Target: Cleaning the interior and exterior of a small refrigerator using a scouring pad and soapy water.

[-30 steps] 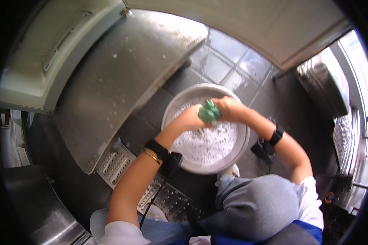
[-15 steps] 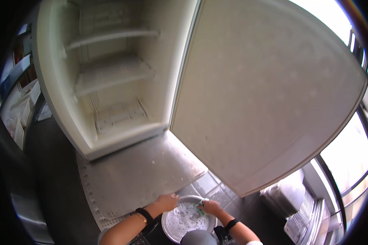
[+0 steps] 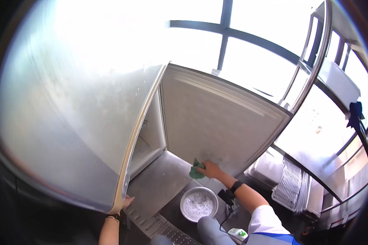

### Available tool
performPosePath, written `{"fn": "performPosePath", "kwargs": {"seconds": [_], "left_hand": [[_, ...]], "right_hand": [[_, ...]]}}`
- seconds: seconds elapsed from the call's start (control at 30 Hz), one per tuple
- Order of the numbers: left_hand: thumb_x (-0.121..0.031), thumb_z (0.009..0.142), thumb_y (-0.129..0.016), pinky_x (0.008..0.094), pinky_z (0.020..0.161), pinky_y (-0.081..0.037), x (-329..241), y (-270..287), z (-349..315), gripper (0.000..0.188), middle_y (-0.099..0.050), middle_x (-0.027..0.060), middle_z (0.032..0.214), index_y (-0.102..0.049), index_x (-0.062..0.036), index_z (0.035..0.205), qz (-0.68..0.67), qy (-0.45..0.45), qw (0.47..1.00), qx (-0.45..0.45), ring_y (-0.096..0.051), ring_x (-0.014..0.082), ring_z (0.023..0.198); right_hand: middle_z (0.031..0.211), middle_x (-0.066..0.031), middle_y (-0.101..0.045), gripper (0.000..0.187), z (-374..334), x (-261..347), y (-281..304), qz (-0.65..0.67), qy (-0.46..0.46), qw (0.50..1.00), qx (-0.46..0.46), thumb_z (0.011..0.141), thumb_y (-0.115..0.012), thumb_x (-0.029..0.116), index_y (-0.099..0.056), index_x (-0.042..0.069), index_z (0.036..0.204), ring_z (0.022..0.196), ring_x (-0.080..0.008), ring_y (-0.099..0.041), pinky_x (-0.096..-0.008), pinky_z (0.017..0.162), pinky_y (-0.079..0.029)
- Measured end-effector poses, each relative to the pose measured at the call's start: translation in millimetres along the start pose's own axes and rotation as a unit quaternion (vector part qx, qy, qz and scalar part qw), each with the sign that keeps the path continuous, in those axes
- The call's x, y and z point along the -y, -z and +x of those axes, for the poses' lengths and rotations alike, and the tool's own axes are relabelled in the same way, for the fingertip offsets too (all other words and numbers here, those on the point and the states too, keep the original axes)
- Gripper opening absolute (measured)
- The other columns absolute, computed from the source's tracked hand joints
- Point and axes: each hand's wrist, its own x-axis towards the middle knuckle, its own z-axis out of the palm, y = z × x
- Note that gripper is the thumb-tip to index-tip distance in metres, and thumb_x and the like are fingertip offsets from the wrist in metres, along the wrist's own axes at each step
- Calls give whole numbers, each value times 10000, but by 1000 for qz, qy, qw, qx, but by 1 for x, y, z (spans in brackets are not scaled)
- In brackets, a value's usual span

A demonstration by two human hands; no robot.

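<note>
My right hand (image 3: 211, 168) is closed on a crumpled green cloth (image 3: 197, 170), held up by the lower inner side of the open right-hand fridge door (image 3: 221, 114). Under it stands a round metal basin (image 3: 199, 204) of foamy water. At lower left, my left hand (image 3: 128, 201) is at the bottom corner of a large pale door (image 3: 81, 122), its fingers showing past the beige edge. Part of that hand is hidden behind the corner. Between the two doors a strip of the white fridge interior (image 3: 149, 141) shows.
A metal sheet (image 3: 161, 179) lies before the fridge, with a perforated strip (image 3: 155, 224) nearer me. By my right knee stands a white bottle (image 3: 237, 234) with a green label. Stacked wire racks (image 3: 288, 183) and a metal shelf frame (image 3: 315, 77) stand at right.
My right hand has lifted the green cloth from the basin toward the door. My left hand has left the basin for the pale door's lower corner, which now covers most of the fridge interior.
</note>
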Motion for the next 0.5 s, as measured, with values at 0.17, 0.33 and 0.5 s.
{"fn": "performPosePath", "kwargs": {"seconds": [0.17,0.33,0.5], "left_hand": [[-316,782,-608,304,724,-443,-50,73,-85,440,-590,114,987,-491,7,1057,-278,-106,951,82,-562,166,882],[-361,728,-660,320,822,-433,-72,142,-181,587,-565,147,1025,-476,44,1110,-157,-173,971,56,-553,218,943],[-319,633,-749,373,918,-365,-108,228,-284,914,-362,222,1261,-209,-21,1307,-246,-288,920,-104,-455,291,1098]], "right_hand": [[744,-196,-602,438,-28,36,31,58,-24,996,-68,741,-539,425,-608,-1,819,728,-339,-589,-406,670,-458],[777,-211,-595,405,-65,68,104,33,-8,994,-100,740,-556,383,-600,-8,833,744,-364,-574,-415,658,-445],[762,-209,-593,370,-99,112,200,12,40,986,-164,758,-572,348,-593,-5,864,748,-366,-571,-412,660,-442]]}}
